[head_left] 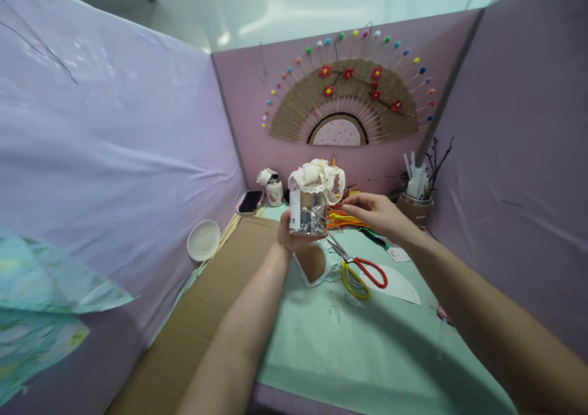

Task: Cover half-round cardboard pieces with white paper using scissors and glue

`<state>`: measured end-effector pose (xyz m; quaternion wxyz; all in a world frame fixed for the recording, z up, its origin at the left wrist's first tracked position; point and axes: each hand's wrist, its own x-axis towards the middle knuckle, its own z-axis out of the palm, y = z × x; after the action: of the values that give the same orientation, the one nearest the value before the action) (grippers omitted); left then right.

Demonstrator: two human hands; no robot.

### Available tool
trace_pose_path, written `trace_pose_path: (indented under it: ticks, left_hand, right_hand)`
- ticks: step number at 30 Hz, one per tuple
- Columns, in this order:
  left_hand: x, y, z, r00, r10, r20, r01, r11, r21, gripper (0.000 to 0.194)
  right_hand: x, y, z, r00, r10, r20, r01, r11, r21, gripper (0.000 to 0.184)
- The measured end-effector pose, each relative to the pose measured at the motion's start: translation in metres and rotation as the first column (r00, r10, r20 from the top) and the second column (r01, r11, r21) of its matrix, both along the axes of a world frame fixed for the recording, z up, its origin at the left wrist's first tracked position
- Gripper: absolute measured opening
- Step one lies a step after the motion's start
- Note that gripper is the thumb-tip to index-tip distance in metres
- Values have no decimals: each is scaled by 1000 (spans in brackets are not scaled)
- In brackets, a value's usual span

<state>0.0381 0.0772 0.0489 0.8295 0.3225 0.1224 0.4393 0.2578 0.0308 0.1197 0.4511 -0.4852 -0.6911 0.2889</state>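
1 jar (313,216) w/ lace (316,177), upright in L grip (290,236).

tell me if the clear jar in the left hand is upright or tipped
Upright: the clear jar sits base down on the left hand, with cream lace heaped over its top.

So the counter (312,347) has a pale green cover, with scissors (351,259) lying open on it (one handle red, one yellow, cute), plus a flat cardboard sheet (215,292) along the left and a phone (251,202) farther back.
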Motion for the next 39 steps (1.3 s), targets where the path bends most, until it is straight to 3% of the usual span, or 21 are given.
trace_pose_path:
  ticks: [6,10,13,19,24,27,31,34,39]
  left_hand:
    - [15,-10,-9,1000,-11,3,11,998,-55,66]
    - [22,-17,-15,997,-71,39,74,993,-97,67]
    - [25,-22,-25,983,-179,43,184,974,-135,70]
    - [27,-34,-50,950,-312,12,308,930,-202,73]
    - [29,-38,-61,935,-355,16,346,898,-271,73]
    - [31,-41,-62,955,-296,-21,272,901,-337,68]
    - [30,-54,-61,999,-38,-3,34,930,-366,60]
    - [26,-65,-59,994,110,-5,-105,922,-373,48]
    - [16,-77,-58,983,169,-73,-184,908,-377,41]
  right_hand:
    - [-11,8,-15,969,149,-195,-176,976,-128,37]
    - [-14,17,-21,848,156,-507,-315,917,-245,42]
    - [-13,24,-24,774,138,-618,-389,873,-293,44]
    - [-7,30,-42,747,86,-659,-375,873,-312,40]
    - [-4,31,-62,714,24,-700,-331,893,-306,44]
    - [-2,33,-71,690,-20,-724,-272,919,-285,45]
    - [-3,31,-79,639,-84,-764,-131,967,-217,47]
    - [-11,25,-83,609,-101,-787,-35,988,-153,51]
    - [-24,11,-85,575,-102,-812,77,995,-71,56]
